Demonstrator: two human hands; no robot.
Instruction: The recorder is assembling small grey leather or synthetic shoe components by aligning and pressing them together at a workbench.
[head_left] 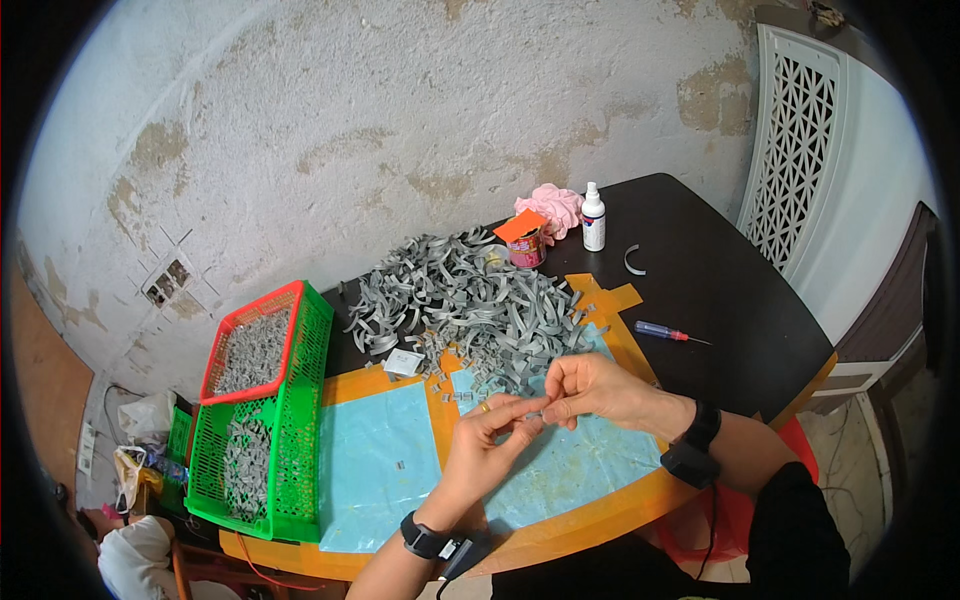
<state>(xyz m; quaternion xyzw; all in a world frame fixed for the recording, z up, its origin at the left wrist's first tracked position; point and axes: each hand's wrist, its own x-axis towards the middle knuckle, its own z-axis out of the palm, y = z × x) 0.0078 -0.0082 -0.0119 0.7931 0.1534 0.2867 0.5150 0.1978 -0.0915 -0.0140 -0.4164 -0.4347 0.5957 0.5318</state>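
Observation:
My left hand point(488, 447) and my right hand point(592, 392) meet over the blue sheet point(375, 465) taped to the table. Both pinch what looks like a small grey piece point(536, 414), mostly covered by the fingertips. Just beyond the hands lies a big heap of curved grey strips point(460, 290), with small loose grey pieces point(480, 372) along its near edge. One tiny grey piece point(400, 465) lies alone on the sheet, left of my left hand.
On the left, a red basket point(206, 385) rests on a green basket point(322, 400); both hold small grey pieces. Behind the heap stand a can point(526, 250), pink cloth point(556, 205) and white spray bottle point(593, 222). A screwdriver point(662, 331) lies right. Someone sits at lower left.

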